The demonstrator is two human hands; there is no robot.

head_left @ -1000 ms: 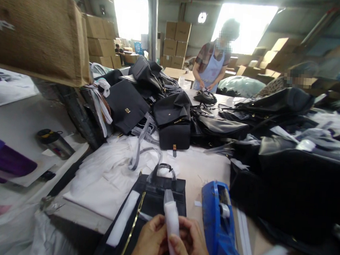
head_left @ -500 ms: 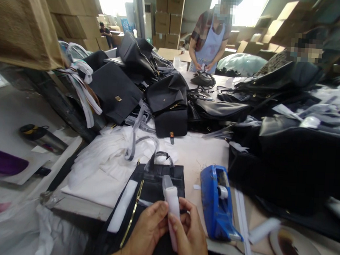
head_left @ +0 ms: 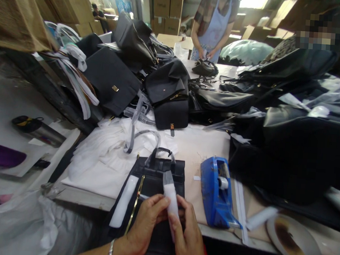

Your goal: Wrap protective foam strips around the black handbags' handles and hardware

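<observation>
A black backpack (head_left: 159, 180) with a gold zipper and a plastic-wrapped top handle lies at the table's front edge. Over it, both hands pinch one of its straps, around which a strip of white foam wrap (head_left: 170, 193) is rolled; clear plastic shows at the strap's upper end. My left hand (head_left: 144, 226) presses thumb and fingers on the strip's left side. From the right, my right hand (head_left: 190, 235) grips the same strip, thumb on top. A second white foam piece (head_left: 124, 202) covers the strap left of the zipper.
A blue tape dispenser (head_left: 214, 192) stands right of the backpack, near a stained round dish (head_left: 294, 243). White sheets (head_left: 97, 165) are piled to the left. Black bags (head_left: 172, 92) heap up behind and right (head_left: 295, 163). Across the table, a person in an apron (head_left: 213, 27) handles a black item.
The view has tilted down, so the table's things sit higher in the picture. Both hands stay on the foam wrap; its upper edge now lies flatter around the strap.
</observation>
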